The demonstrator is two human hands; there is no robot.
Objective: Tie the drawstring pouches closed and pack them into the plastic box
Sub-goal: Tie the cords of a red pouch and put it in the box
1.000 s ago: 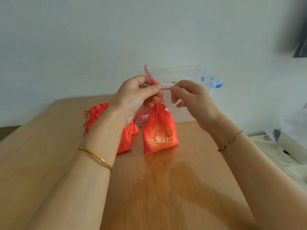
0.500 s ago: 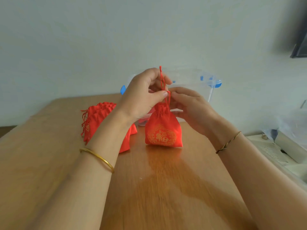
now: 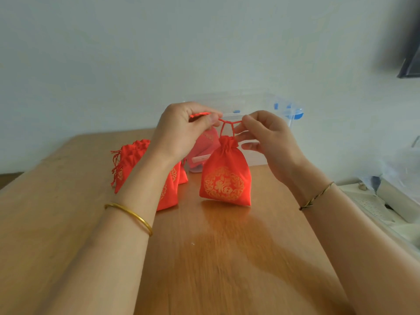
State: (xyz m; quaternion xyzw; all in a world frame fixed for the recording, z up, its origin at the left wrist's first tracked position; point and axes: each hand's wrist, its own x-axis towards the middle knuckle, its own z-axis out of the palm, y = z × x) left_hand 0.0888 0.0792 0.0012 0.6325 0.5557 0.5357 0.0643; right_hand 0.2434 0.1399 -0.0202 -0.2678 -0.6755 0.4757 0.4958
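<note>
Between both sets of fingers (image 3: 211, 120), red cord (image 3: 229, 122) now pinched and pulled level, no longer upright; knot drawing tight. Below, pouch (image 3: 225, 176) lifted off worktop (image 3: 227, 258); behind, plastic box (image 3: 261, 105) waiting

Pouch (image 3: 225, 176) before plastic box (image 3: 256, 105)

Soft, even daylight, faint glare on the table (image 3: 227, 246), wide-angle bending and blur toward the edges.
</note>
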